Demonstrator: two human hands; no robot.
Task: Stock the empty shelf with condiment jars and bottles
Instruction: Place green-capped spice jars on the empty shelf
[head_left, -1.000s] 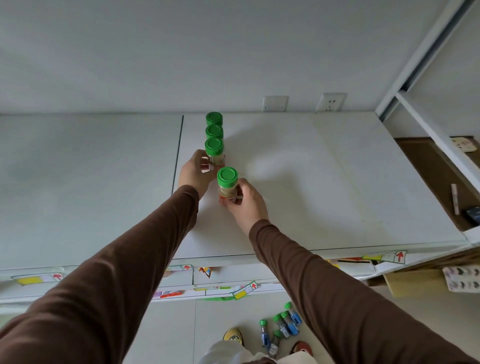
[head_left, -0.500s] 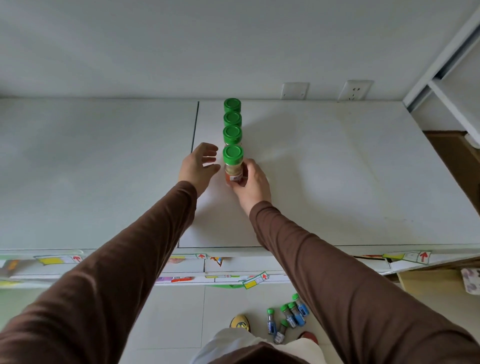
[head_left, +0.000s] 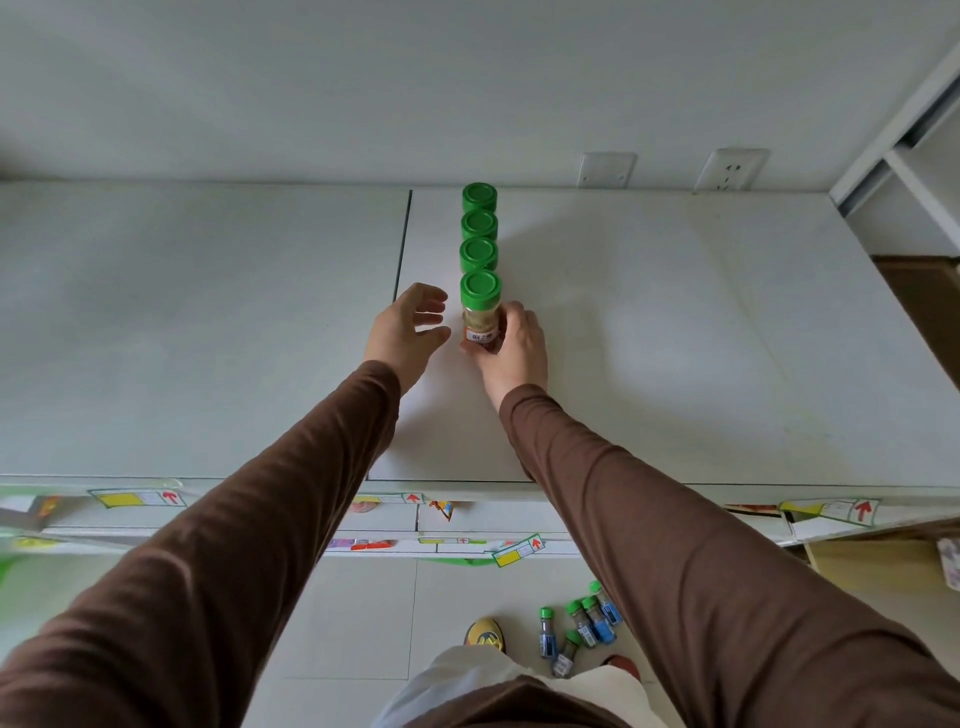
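Several green-capped spice jars stand in a straight row running away from me on the white top shelf (head_left: 675, 338). The nearest jar (head_left: 480, 312) holds tan powder and carries a small label. My right hand (head_left: 514, 348) wraps its lower part from the right, with the jar standing on the shelf at the front of the row. My left hand (head_left: 408, 332) hovers just left of that jar, fingers spread, not touching it. The farthest jar (head_left: 479, 197) stands close to the back wall.
Several more green-capped bottles (head_left: 576, 631) with blue labels lie on the tiled floor by my feet. Lower shelf edges (head_left: 467, 545) with price tags jut out below. Two wall sockets (head_left: 730, 169) sit behind the shelf. A white rack frame (head_left: 904, 156) stands at right.
My left hand let go of the third jar and drew back, open. My right hand moved the front jar left into line with the row and keeps hold of it.
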